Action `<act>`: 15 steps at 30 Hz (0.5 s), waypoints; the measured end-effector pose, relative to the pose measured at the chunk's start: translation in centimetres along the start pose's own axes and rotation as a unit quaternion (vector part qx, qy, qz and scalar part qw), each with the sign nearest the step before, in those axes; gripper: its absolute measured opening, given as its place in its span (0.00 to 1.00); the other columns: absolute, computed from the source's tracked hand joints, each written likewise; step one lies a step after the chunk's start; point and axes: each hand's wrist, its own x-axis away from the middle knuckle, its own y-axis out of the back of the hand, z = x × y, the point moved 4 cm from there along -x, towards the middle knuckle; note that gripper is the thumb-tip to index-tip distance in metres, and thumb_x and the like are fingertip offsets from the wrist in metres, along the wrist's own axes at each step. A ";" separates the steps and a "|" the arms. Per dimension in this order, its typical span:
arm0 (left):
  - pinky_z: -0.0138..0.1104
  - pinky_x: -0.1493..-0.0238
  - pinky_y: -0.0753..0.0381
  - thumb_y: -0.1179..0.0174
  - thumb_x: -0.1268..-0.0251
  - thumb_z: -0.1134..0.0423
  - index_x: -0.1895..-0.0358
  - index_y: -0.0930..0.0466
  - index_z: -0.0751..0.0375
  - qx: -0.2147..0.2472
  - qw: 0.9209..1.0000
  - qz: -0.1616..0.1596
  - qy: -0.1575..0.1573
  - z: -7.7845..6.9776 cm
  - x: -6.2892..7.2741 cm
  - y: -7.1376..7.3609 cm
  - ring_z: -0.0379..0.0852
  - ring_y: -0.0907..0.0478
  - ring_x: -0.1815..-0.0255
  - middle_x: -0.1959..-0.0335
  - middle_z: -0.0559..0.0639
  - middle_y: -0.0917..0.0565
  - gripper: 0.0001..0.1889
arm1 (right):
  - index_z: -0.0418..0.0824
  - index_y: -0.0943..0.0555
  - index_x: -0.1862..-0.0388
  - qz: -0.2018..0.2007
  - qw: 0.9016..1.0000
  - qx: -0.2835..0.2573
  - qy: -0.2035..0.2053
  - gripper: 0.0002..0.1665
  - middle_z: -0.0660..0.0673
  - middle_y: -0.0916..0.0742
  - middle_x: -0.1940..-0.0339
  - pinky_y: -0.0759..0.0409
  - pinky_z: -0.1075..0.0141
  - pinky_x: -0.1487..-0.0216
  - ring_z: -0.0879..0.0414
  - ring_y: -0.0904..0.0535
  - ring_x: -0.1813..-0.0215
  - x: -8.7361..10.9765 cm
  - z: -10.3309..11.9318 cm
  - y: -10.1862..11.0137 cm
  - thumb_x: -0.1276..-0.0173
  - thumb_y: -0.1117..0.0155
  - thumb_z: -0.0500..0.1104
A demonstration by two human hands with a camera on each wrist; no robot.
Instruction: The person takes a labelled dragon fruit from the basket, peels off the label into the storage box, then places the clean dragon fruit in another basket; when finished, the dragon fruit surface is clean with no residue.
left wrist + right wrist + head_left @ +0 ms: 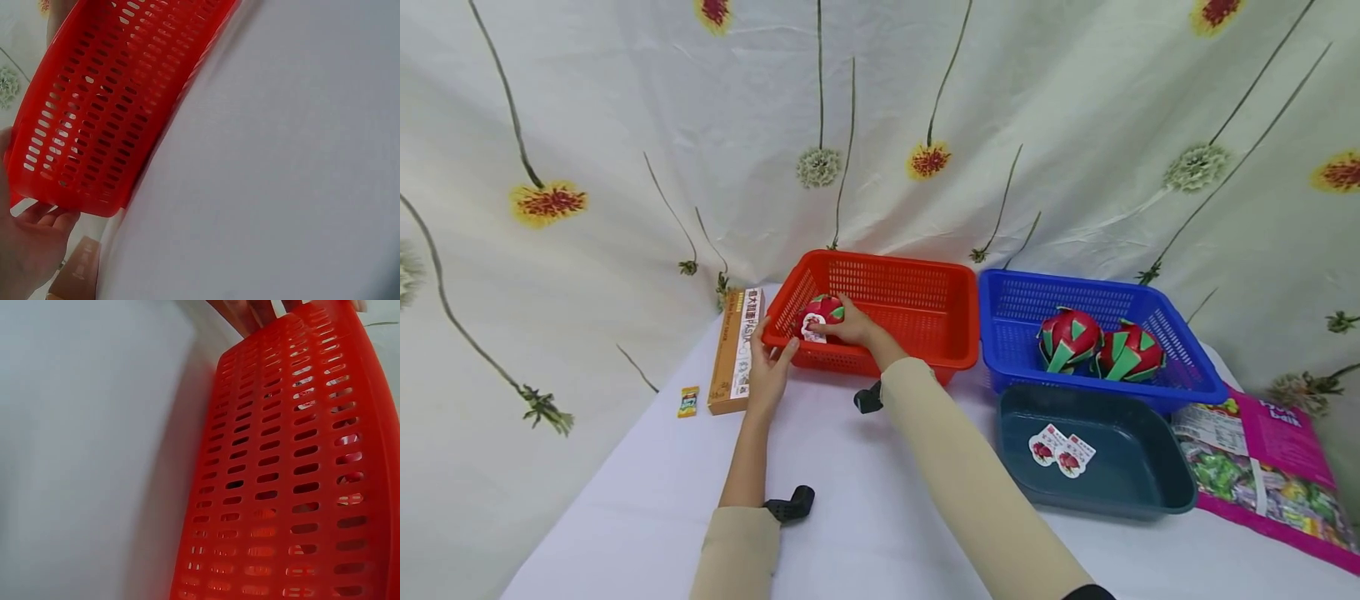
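My left hand [767, 375] grips the left front corner of the red basket [917, 360], its thumb over the rim and its other fingers around the end wall. Inside that corner sits a dragon fruit [826, 307], red with green scales. My right hand [852, 325] reaches over the front wall and holds the fruit, with the thumb on a white label [813, 327] at its front. Part of the fruit is hidden behind the hand and the rim. In the right wrist view, the perforated basket wall [269, 450] covers most of the right hand's work.
Right of the red basket, a blue basket [1187, 358] contains two dragon fruits [1070, 337]. Before it stands a dark teal tray [1112, 496] with two labels [1071, 457]. A pink candy bag [1285, 442] lies far right. A pasta box [726, 358] and small yellow packet [688, 402] lie left.
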 end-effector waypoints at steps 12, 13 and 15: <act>0.44 0.40 0.34 0.45 0.34 0.59 0.29 0.54 0.53 -0.007 1.000 0.004 -0.008 0.4 -0.1 -0.2 0.55 0.41 0.34 0.32 0.59 0.43 0.36 | 0.48 0.48 0.27 -0.031 0.996 -0.087 0.010 0.49 0.41 0.30 0.37 0.28 0.59 0.43 0.48 0.35 0.39 1.4 -0.6 2.5 0.42 0.32 0.49; 0.44 0.40 0.34 0.45 0.34 0.60 0.29 0.54 0.54 -0.006 1.000 0.004 -0.011 0.4 -0.2 -0.1 0.55 0.40 0.34 0.32 0.59 0.43 0.35 | 0.49 0.48 0.27 -0.040 0.995 -0.093 0.015 0.49 0.42 0.30 0.37 0.28 0.59 0.43 0.48 0.34 0.39 1.6 -0.4 3.0 0.42 0.32 0.49; 0.44 0.40 0.34 0.45 0.34 0.60 0.29 0.54 0.54 -0.003 1.000 0.002 -0.016 0.3 -0.4 0.0 0.55 0.40 0.34 0.32 0.58 0.43 0.35 | 0.51 0.48 0.27 -0.057 0.994 -0.089 0.026 0.49 0.42 0.31 0.36 0.27 0.58 0.43 0.48 0.34 0.39 2.2 0.3 4.0 0.42 0.32 0.49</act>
